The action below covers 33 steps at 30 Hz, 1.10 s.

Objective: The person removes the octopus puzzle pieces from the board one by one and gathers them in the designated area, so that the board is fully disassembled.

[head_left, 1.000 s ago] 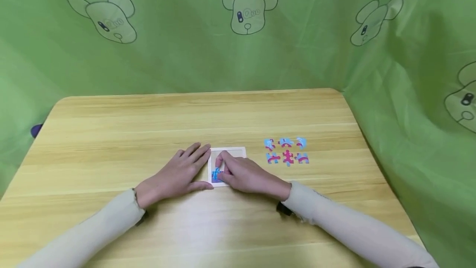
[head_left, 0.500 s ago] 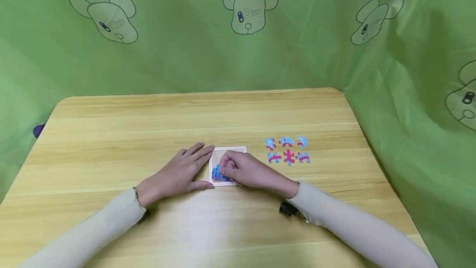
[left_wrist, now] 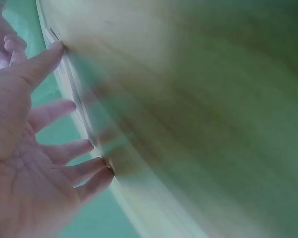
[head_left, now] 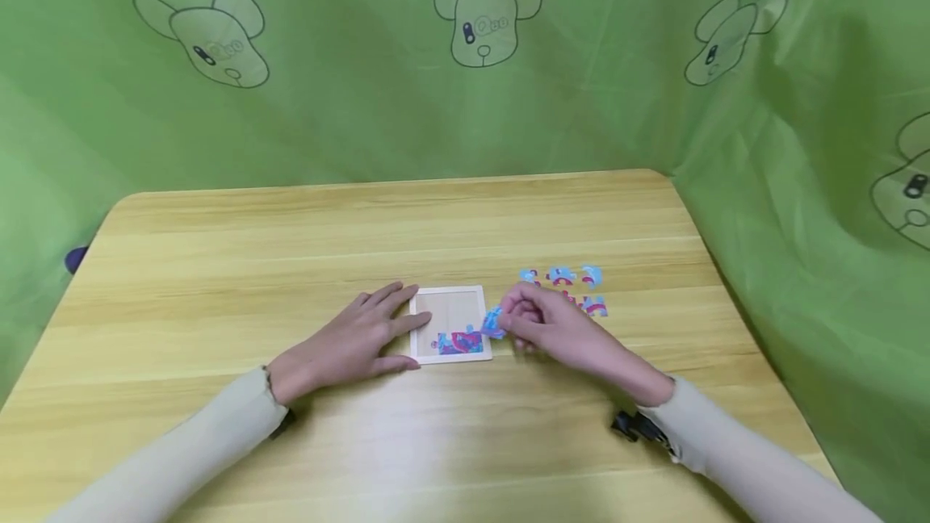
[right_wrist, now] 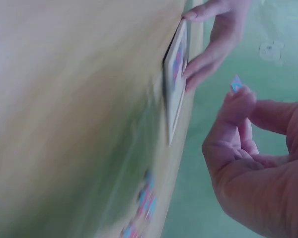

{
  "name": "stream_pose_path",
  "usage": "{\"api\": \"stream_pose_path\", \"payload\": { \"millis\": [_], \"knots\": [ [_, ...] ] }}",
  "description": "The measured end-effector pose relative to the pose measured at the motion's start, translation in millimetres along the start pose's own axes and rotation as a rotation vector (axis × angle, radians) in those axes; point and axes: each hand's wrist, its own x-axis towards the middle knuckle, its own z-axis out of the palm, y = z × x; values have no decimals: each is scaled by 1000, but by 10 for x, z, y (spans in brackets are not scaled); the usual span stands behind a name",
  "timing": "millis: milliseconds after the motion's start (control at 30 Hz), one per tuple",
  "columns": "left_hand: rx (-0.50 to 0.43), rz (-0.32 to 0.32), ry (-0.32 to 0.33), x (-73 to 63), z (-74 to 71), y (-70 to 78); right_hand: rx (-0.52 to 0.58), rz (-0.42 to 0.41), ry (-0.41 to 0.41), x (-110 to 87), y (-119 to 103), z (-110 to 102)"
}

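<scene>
My left hand [head_left: 352,339] lies with spread fingers along the left side of a white-rimmed puzzle frame [head_left: 450,290], one finger reaching over its rim. Joined puzzle pieces [head_left: 461,343] in blue, pink and purple fill the bottom right of that frame. Just off the frame's right side, my right hand [head_left: 545,325] pinches a blue and purple puzzle piece [head_left: 492,323] between thumb and fingertip. The same piece [right_wrist: 236,84] shows small at the fingertips in the right wrist view. In the left wrist view, the left fingertips [left_wrist: 92,144] touch the frame's edge.
Loose blue and pink puzzle pieces [head_left: 592,276] lie in two rows right of the frame, partly hidden behind the right hand. All of it is on a wood-grain table [head_left: 291,240], with a green curtain [head_left: 363,103] behind and at the sides.
My right hand has lifted a piece from the frame's lower left corner and moved right with it, uncovering the joined pieces. A left finger has shifted onto the frame.
</scene>
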Motion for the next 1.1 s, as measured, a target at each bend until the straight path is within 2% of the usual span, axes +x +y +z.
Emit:
{"api": "stream_pose_path", "payload": {
  "millis": [100,267,533,733,1000,1100],
  "knots": [
    [-11,3,9,-11,0,7,-19,20,38,-113,97,-117],
    [9,22,15,-20,24,4,-70,70,54,-225,252,-232],
    [24,53,27,-41,33,9,-106,111,66,-213,381,-309],
    [19,54,32,-53,40,6,-194,102,79,-192,373,-328],
    [9,56,24,-23,38,15,-349,67,200,-264,387,-324],
    [2,54,20,-18,35,15,-412,24,211,-297,384,-279]
  ]
}}
